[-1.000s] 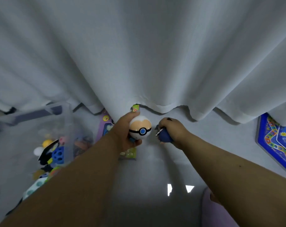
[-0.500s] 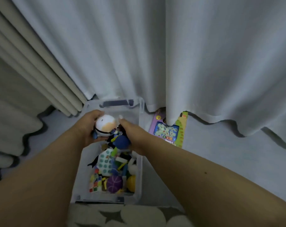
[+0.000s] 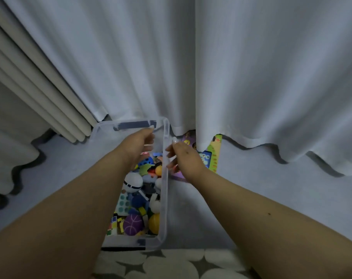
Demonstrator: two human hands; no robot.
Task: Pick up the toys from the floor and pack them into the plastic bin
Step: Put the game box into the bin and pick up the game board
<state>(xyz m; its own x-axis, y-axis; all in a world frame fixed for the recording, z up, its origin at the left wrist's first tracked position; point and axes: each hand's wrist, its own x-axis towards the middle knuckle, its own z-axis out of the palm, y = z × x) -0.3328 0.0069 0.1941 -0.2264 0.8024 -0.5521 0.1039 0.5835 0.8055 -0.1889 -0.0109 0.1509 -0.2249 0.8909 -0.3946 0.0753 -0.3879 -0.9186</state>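
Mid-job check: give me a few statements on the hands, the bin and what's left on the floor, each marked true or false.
1. Both hands hold nothing. True: the left hand and right hand are open and empty.
2. The white ball lies in the bin. True.
3. The bin lies tipped on its side. False: it stands upright on the floor, toys inside.
4. No toy is left on the floor. False: a game board lies right of the bin, partly under the curtain.
5. The purple ball is at the bin's near end. True.
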